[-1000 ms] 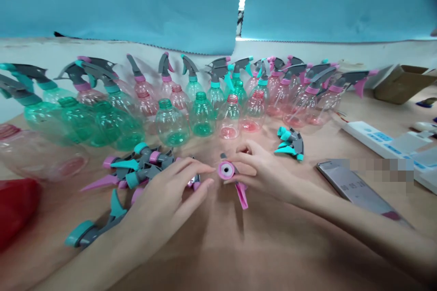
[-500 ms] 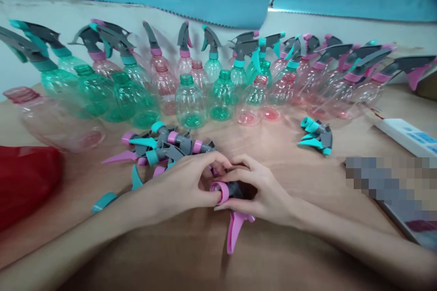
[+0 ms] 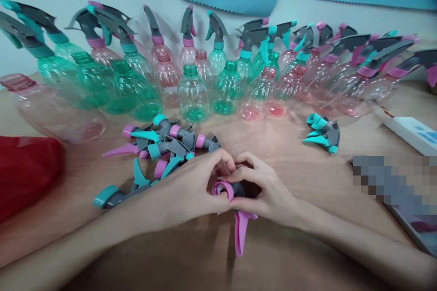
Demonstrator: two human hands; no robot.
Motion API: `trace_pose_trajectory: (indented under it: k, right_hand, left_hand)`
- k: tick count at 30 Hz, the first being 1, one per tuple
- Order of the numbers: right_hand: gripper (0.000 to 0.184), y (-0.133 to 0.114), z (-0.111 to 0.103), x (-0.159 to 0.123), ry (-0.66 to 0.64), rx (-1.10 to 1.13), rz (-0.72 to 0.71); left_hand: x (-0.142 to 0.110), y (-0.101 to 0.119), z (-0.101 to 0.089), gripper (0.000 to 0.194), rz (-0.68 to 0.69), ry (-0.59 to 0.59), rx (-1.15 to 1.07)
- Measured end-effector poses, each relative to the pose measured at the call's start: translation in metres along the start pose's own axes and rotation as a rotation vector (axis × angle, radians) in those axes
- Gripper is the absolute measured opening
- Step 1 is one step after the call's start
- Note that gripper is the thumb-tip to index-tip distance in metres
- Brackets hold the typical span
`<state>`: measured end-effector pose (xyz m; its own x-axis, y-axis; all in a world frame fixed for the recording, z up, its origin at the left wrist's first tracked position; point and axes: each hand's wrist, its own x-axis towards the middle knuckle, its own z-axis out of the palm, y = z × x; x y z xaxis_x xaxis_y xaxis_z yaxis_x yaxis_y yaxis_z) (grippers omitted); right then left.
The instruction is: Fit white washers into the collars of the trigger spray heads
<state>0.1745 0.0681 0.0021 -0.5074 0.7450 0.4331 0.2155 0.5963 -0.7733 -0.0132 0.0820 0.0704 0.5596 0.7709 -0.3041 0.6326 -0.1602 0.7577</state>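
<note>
Both hands meet over a grey and pink trigger spray head (image 3: 241,232), low above the table. My right hand (image 3: 269,186) is closed around its grey body, with the pink trigger hanging below. The fingers of my left hand (image 3: 191,188) pinch at the pink screw collar (image 3: 217,189), whose open end faces left. Part of the body is hidden by the fingers. Beside and behind my left hand lies a pile of loose spray heads (image 3: 170,138) in grey, pink and turquoise. One turquoise-collared spray head (image 3: 106,197) lies partly under my left forearm.
Several capless bottles, such as a green bottle (image 3: 194,95), stand behind the pile. Bottles with spray heads (image 3: 218,57) line the wall. Two turquoise spray heads (image 3: 322,132) lie to the right, near a white power strip (image 3: 414,132) and a pixelated flat object (image 3: 392,195). A red bag (image 3: 27,173) lies left.
The view has shifted slightly, so the bottles sit higher in the picture. Both hands stay on the same spray head, with only small finger movement at the pink collar.
</note>
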Motion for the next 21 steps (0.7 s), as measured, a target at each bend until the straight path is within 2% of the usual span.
trace_pose_trajectory:
  k: [4, 9, 15, 21]
  right_hand:
    - [0.028, -0.001, 0.0, -0.002, -0.023, -0.01, 0.005]
    - [0.026, 0.0, 0.002, -0.004, -0.021, -0.024, 0.022]
    - [0.026, 0.0, 0.004, -0.006, 0.051, -0.042, -0.019]
    - [0.025, -0.001, 0.006, -0.009, 0.111, -0.137, -0.025]
  left_hand:
    - [-0.003, -0.001, 0.004, 0.017, 0.016, 0.013, 0.054]
    - [-0.004, -0.007, 0.008, 0.02, 0.051, 0.1, 0.132]
    - [-0.001, -0.013, 0.0, 0.02, 0.046, -0.026, -0.096]
    - [0.006, -0.013, 0.005, 0.017, -0.033, -0.023, -0.281]
